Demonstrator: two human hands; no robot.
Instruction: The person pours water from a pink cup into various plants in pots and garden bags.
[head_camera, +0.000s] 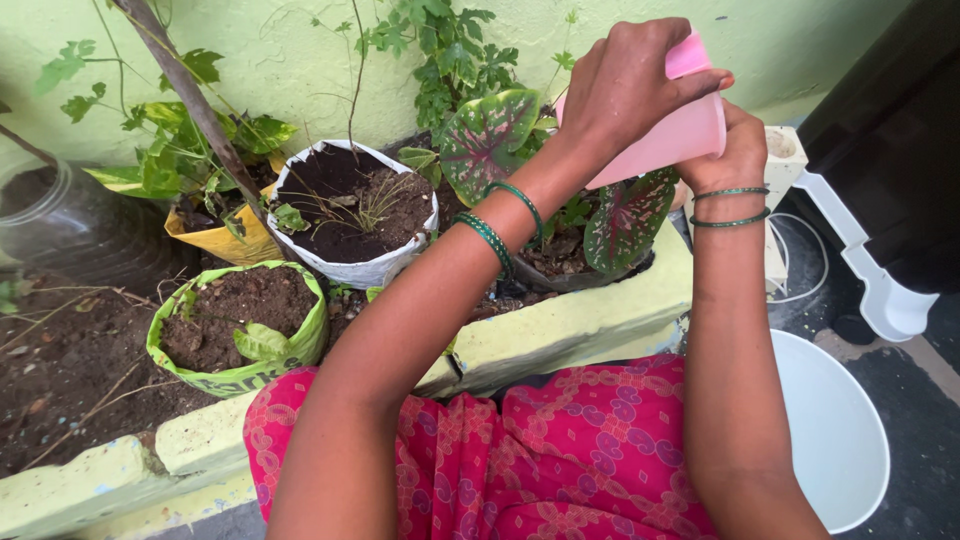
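Red patterned cloth (560, 460) nearest, below pink bottle (680, 135). Left hand (625, 85) clamps bottle's top, right hand (735, 150) grips its base from behind. Bottle sits above spotted-leaf plant (495, 135), right of white grow bag (355, 210).

Both arms reach forward; the left hand (625, 85) clasps over the pink bottle (672, 138), the right hand (737, 150) cupping beneath it.
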